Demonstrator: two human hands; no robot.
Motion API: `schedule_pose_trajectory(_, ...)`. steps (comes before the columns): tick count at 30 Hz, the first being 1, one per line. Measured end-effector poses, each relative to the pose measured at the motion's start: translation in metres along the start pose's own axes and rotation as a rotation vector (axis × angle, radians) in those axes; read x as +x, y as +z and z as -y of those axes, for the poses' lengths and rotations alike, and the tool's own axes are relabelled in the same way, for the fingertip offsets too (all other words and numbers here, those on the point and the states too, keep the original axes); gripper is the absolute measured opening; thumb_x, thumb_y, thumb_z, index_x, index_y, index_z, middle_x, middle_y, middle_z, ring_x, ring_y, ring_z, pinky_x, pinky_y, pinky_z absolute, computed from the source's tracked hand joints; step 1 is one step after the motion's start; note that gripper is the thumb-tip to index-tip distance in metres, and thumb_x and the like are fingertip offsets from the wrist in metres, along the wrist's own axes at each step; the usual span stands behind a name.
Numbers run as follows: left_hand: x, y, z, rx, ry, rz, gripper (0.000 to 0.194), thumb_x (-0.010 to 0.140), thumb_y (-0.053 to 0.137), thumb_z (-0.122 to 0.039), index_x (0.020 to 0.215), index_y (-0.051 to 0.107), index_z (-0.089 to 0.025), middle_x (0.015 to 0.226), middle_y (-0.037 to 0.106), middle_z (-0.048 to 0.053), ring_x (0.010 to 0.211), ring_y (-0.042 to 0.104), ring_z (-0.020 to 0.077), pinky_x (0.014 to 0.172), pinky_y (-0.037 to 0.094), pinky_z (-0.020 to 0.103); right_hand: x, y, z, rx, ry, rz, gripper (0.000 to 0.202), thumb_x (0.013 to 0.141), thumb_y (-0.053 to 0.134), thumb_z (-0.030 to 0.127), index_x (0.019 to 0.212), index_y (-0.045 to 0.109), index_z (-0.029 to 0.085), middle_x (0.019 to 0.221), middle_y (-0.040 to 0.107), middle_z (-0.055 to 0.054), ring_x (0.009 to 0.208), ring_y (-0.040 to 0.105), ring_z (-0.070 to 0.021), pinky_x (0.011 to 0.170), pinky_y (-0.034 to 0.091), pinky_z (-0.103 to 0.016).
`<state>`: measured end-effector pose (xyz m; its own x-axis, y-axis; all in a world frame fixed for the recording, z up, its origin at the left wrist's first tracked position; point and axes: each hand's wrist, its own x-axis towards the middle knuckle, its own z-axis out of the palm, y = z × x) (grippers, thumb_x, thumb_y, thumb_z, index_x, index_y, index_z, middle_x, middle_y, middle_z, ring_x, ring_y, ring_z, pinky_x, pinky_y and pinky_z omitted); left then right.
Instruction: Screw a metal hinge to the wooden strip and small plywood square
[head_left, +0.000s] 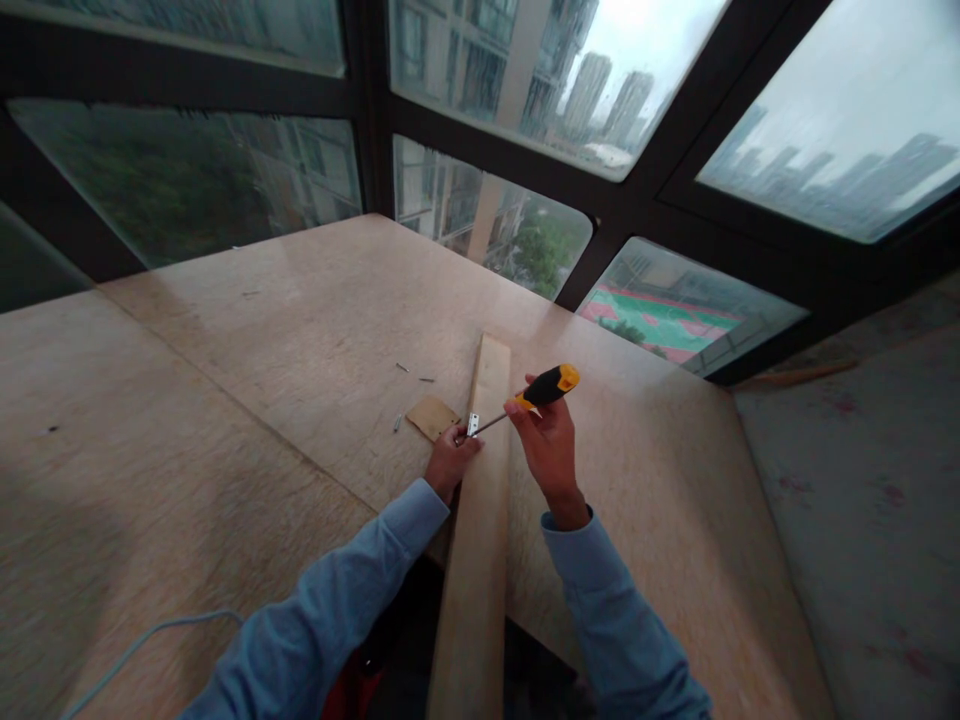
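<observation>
My right hand [550,445] is closed around a screwdriver [546,386] with a black and yellow handle. Its shaft slants down to the left, and the tip meets a small silver hinge [473,422] with holes in it. The hinge lies at the left edge of a long wooden board [484,540]. My left hand [452,458] pinches the hinge against that edge; the fingertips partly cover it. Beside the left fingers is a small thin piece of wood [431,415]. Whether a screw sits under the tip is too small to tell.
Several loose screws [403,367] are scattered left of the board on the wood-toned surface [300,330]. The board's near end juts past the surface edge towards me. A pale cable [172,622] lies at lower left. Dark-framed windows [495,110] border the far side, a patterned wall [862,500] the right.
</observation>
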<state>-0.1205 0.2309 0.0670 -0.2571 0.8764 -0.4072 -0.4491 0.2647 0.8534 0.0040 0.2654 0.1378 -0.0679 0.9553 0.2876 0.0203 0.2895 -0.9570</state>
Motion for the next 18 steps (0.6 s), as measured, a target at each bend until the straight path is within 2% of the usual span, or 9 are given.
schedule_pose_trajectory(2,0.000,0.000,0.000,-0.016,-0.023,-0.003,0.030,0.062,0.076,-0.019,0.090,0.067,-0.012,0.073,0.070,0.003,0.062,0.063,0.0160,0.058,0.048,0.025,-0.001,0.000,0.001,0.021,-0.016,-0.013,0.049,0.077,0.079,0.040,0.120,0.061,0.022,0.101,0.072,-0.006,0.091,0.071,-0.0213,0.086,0.059,-0.041)
schedule_pose_trajectory(5,0.002,-0.001,0.003,-0.025,-0.030,-0.003,0.030,0.062,0.076,-0.020,0.091,0.067,-0.012,0.073,0.069,0.002,0.062,0.062,0.0155,0.059,0.048,0.025,-0.005,0.000,0.012,0.091,-0.128,-0.025,0.042,0.083,0.075,0.036,0.120,0.060,0.024,0.100,0.073,-0.005,0.096,0.071,-0.0211,0.087,0.058,-0.040)
schedule_pose_trajectory(7,0.004,-0.002,0.006,-0.011,-0.017,-0.010,0.030,0.062,0.076,-0.021,0.089,0.068,-0.013,0.073,0.069,0.002,0.063,0.062,0.0152,0.060,0.048,0.025,-0.007,-0.002,0.023,0.129,-0.199,-0.070,0.041,0.087,0.070,0.034,0.125,0.057,0.025,0.100,0.072,-0.004,0.097,0.070,-0.0204,0.088,0.057,-0.041)
schedule_pose_trajectory(9,0.007,-0.002,0.009,0.006,-0.003,-0.024,0.029,0.061,0.076,-0.021,0.087,0.068,-0.012,0.074,0.069,0.003,0.065,0.062,0.0152,0.061,0.047,0.024,-0.009,-0.009,0.034,0.125,-0.226,-0.128,0.042,0.088,0.069,0.035,0.127,0.056,0.026,0.095,0.071,-0.002,0.090,0.070,-0.0188,0.086,0.057,-0.040)
schedule_pose_trajectory(13,0.009,-0.002,0.010,0.006,-0.005,-0.021,0.032,0.060,0.075,-0.026,0.088,0.069,-0.012,0.075,0.069,0.003,0.065,0.061,0.0155,0.061,0.047,0.025,-0.013,-0.039,0.041,-0.049,-0.141,-0.163,0.034,0.085,0.072,0.039,0.114,0.063,0.024,0.083,0.066,0.001,0.069,0.064,-0.0146,0.069,0.056,-0.032)
schedule_pose_trajectory(18,0.005,0.000,0.001,0.046,-0.028,-0.019,0.037,0.058,0.074,-0.032,0.088,0.067,-0.012,0.074,0.068,0.002,0.065,0.061,0.0162,0.061,0.047,0.026,-0.035,-0.096,0.027,-0.494,-0.021,-0.071,0.049,0.082,0.071,0.044,0.122,0.063,0.018,0.077,0.065,0.000,0.063,0.059,-0.0146,0.060,0.049,-0.029)
